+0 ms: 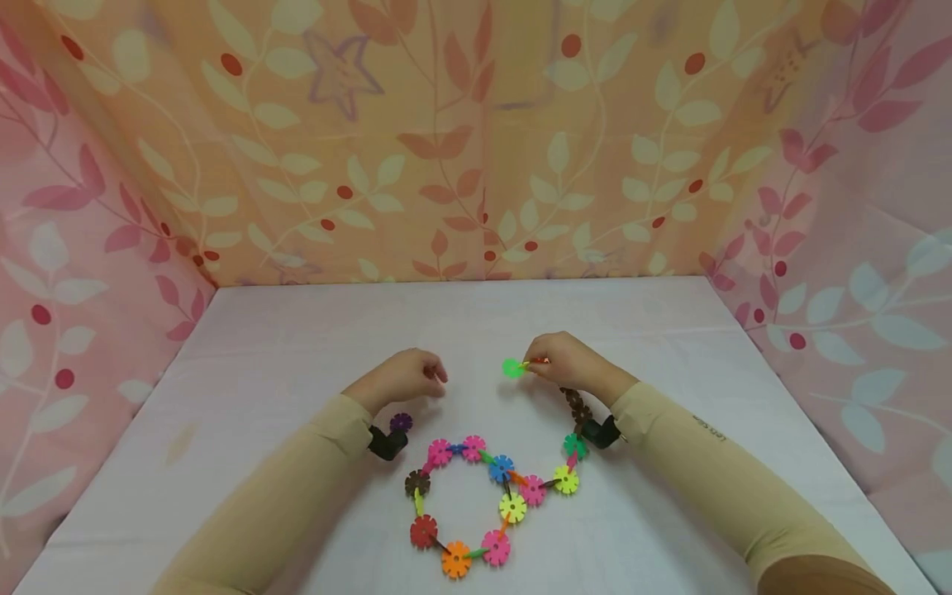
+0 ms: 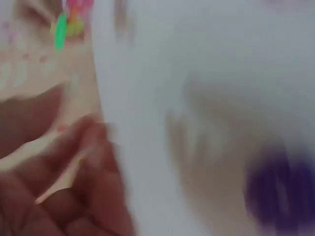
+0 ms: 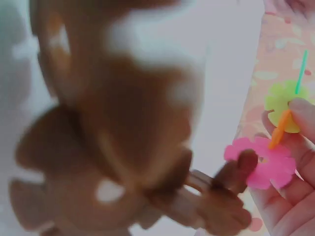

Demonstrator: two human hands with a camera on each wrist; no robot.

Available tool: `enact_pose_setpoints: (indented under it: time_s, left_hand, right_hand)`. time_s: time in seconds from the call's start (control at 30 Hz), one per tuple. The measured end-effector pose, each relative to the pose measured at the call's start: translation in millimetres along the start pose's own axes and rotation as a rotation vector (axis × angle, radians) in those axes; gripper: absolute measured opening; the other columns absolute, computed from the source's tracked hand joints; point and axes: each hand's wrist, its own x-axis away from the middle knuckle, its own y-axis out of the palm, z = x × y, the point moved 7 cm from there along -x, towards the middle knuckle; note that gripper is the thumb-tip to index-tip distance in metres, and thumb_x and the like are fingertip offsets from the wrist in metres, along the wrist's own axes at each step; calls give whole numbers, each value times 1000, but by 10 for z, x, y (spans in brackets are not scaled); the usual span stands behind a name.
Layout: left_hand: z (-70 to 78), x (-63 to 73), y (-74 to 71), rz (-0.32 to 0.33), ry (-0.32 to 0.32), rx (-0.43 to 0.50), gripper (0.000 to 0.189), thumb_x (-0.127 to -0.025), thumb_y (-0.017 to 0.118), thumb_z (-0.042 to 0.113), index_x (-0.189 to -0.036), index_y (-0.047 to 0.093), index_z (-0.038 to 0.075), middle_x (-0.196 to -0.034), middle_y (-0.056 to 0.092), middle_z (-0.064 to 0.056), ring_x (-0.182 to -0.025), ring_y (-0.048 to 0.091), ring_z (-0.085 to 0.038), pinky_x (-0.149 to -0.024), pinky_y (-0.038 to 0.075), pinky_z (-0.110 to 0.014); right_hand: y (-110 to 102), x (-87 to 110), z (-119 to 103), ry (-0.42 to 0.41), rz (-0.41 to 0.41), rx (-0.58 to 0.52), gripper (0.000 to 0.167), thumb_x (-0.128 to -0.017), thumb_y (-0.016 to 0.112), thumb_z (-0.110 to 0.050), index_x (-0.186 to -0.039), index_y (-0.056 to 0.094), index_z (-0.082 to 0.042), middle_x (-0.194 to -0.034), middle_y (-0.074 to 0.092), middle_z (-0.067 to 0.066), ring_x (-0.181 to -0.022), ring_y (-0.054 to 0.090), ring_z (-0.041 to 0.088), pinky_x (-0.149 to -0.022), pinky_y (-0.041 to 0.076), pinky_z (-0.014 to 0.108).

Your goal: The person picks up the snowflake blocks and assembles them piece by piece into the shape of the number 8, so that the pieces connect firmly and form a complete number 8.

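Observation:
My right hand [image 1: 573, 362] pinches a yellow snowflake disc [image 3: 275, 102] between thumb and fingers, above the table. A green disc [image 1: 513, 368] juts out from it to the left. Orange [image 3: 280, 129] and pink discs [image 3: 268, 169] are linked beneath, against the fingers. Brown discs [image 1: 573, 400] hang from that hand and join the chain down to a ring of linked discs [image 1: 424, 531] on the table. My left hand [image 1: 405, 378] hovers at the left with fingers loosely bent, holding nothing. Below its wrist lies a single purple disc [image 1: 401, 422], blurred in the left wrist view.
A white cloth covers the table [image 1: 297, 330]. Patterned curtains [image 1: 461, 149] close off its back and both sides. Black wrist cameras are strapped under both sleeves [image 1: 275, 504].

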Motion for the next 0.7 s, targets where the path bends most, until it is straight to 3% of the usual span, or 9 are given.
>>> enact_pose_setpoints:
  time_s: [0.1, 0.2, 0.3, 0.5, 0.7]
  left_hand:
    - [-218, 131, -39, -46, -47, -206, 17, -72, 76, 15, -80, 62, 11, -76, 57, -1, -69, 52, -16, -61, 42, -29]
    - [-357, 236, -5, -86, -99, -242, 22, -69, 79, 14, -79, 59, 12, -76, 56, -1, -70, 50, -17, -61, 40, -29]
    - [-379, 305, 31, -95, -97, -241, 23, -68, 78, 8, -79, 57, 10, -75, 55, -2, -71, 49, -18, -60, 40, -29]
    - [-319, 278, 9, -57, -51, -268, 23, -68, 77, 9, -68, 54, 10, -68, 53, -1, -64, 47, -15, -56, 37, -27]
    - [-1, 142, -59, 119, 4, -204, 27, -76, 74, 27, -67, 53, 12, -63, 53, 0, -59, 46, -13, -52, 36, -26]
  right_hand:
    - [22, -5, 41, 42, -29, -4, 8, -84, 63, -8, -84, 71, -11, -84, 65, -3, -79, 58, 14, -77, 48, 32]
    - [38, -2, 70, 71, -44, -23, 8, -83, 62, -7, -84, 66, -14, -84, 64, -3, -78, 56, 14, -73, 48, 30]
    - [57, 0, 83, 85, -48, -47, 9, -84, 62, -7, -88, 58, -14, -85, 63, -3, -80, 56, 15, -73, 48, 30]
    - [91, 0, 52, 60, -104, -84, 29, -85, 64, -10, -113, 56, -10, -92, 64, -2, -86, 58, 15, -78, 48, 32]
    - [105, 5, 22, 33, -137, -73, 30, -85, 64, -11, -114, 64, -17, -107, 64, 0, -92, 58, 15, -85, 47, 34]
